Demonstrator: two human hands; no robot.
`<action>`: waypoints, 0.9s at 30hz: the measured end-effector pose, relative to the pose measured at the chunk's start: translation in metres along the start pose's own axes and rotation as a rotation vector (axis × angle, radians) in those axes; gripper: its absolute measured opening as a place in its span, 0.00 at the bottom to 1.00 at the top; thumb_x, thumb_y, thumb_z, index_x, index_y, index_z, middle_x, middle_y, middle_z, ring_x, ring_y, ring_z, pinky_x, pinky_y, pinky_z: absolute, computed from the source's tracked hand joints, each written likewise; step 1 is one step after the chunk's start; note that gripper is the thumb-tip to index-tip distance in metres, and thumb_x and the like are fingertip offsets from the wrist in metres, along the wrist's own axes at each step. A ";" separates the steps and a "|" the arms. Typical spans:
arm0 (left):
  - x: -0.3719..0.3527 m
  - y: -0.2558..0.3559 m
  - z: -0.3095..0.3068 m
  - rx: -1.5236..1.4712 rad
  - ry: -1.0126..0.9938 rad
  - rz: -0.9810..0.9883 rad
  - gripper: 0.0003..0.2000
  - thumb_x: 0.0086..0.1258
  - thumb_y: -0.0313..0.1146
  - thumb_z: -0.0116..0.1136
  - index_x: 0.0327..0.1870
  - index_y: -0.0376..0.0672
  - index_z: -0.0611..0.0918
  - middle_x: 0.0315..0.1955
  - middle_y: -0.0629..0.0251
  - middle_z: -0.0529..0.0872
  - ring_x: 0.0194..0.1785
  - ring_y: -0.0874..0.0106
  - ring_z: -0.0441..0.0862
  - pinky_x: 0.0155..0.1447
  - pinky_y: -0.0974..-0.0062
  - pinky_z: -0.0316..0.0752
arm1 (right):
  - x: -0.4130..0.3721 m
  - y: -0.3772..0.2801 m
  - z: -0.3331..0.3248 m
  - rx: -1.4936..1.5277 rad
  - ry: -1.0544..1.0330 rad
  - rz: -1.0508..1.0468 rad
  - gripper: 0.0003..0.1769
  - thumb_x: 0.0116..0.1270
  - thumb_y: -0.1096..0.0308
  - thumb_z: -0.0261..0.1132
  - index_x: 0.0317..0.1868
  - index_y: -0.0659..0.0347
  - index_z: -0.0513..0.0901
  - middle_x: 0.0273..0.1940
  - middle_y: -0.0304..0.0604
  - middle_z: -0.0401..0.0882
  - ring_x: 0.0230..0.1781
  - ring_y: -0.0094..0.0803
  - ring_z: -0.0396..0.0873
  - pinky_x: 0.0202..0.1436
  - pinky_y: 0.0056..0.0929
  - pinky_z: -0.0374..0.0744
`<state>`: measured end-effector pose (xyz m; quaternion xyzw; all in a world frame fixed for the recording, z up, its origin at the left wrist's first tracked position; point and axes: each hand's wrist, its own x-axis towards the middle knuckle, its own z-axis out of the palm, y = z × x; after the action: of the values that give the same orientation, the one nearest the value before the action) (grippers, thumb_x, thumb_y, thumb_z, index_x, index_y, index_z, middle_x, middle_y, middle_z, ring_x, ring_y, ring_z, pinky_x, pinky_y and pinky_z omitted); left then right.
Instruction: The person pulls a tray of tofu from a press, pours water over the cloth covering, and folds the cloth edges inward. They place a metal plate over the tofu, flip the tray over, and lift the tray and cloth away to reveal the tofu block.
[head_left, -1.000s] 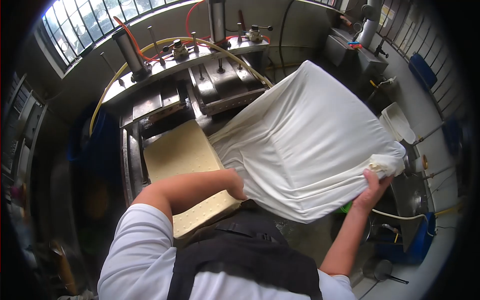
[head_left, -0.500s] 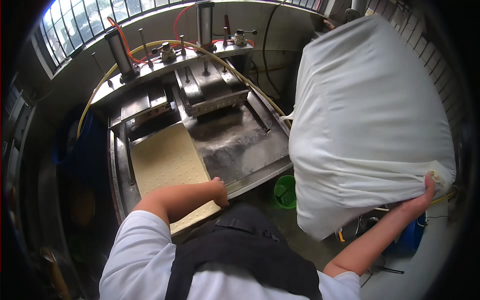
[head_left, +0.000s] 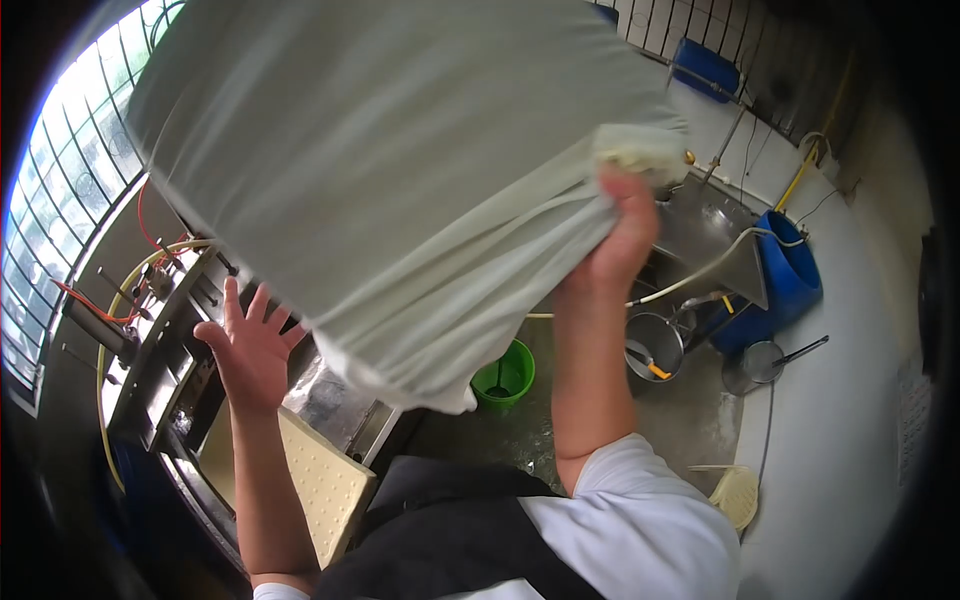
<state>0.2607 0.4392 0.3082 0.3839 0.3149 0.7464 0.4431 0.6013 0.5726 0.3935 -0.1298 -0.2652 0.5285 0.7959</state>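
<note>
A large board wrapped in white cloth (head_left: 400, 170) hangs tilted across the upper middle of the head view. My right hand (head_left: 625, 225) grips its bunched cloth corner at the right. My left hand (head_left: 255, 350) is raised with fingers spread, near the cloth's lower left edge and holding nothing. Behind my left forearm, a cream dimpled slab (head_left: 325, 475) lies on the metal press bed (head_left: 335, 405), partly hidden by the arm.
Metal cylinders and hoses of the press (head_left: 140, 310) stand at the left. A green bucket (head_left: 505, 375) is on the floor. At the right are a blue barrel (head_left: 790, 270), a metal pot (head_left: 655, 345), a strainer (head_left: 763, 362) and a metal sink (head_left: 715, 225).
The wrapped board has swung from the right up and left across the view, with my right hand on its corner. My left hand has left the slab and opened. The view has turned right.
</note>
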 end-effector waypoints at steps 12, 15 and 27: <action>-0.136 -0.005 -0.005 -0.019 0.664 -0.049 0.31 0.60 0.22 0.58 0.68 0.36 0.70 0.53 0.55 0.80 0.57 0.60 0.81 0.61 0.60 0.80 | -0.064 0.130 -0.078 0.063 -0.379 0.909 0.33 0.59 0.61 0.64 0.65 0.64 0.75 0.57 0.50 0.82 0.58 0.47 0.81 0.66 0.48 0.80; -0.162 0.032 -0.003 0.079 0.593 0.142 0.30 0.61 0.23 0.59 0.68 0.34 0.70 0.55 0.55 0.81 0.56 0.62 0.82 0.62 0.62 0.78 | -0.099 0.142 -0.041 0.097 -0.413 0.964 0.36 0.57 0.60 0.64 0.68 0.61 0.73 0.63 0.49 0.76 0.65 0.47 0.74 0.68 0.48 0.75; -0.370 0.217 -0.059 0.235 0.902 0.454 0.29 0.61 0.25 0.62 0.66 0.30 0.74 0.55 0.52 0.84 0.57 0.61 0.84 0.62 0.63 0.81 | -0.317 0.163 0.133 0.251 -0.706 1.282 0.30 0.60 0.65 0.63 0.65 0.60 0.76 0.57 0.45 0.81 0.58 0.44 0.81 0.62 0.46 0.83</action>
<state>0.2351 0.0091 0.3455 0.1298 0.4651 0.8746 0.0441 0.3055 0.3405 0.3337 0.0102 -0.3150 0.9260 0.2077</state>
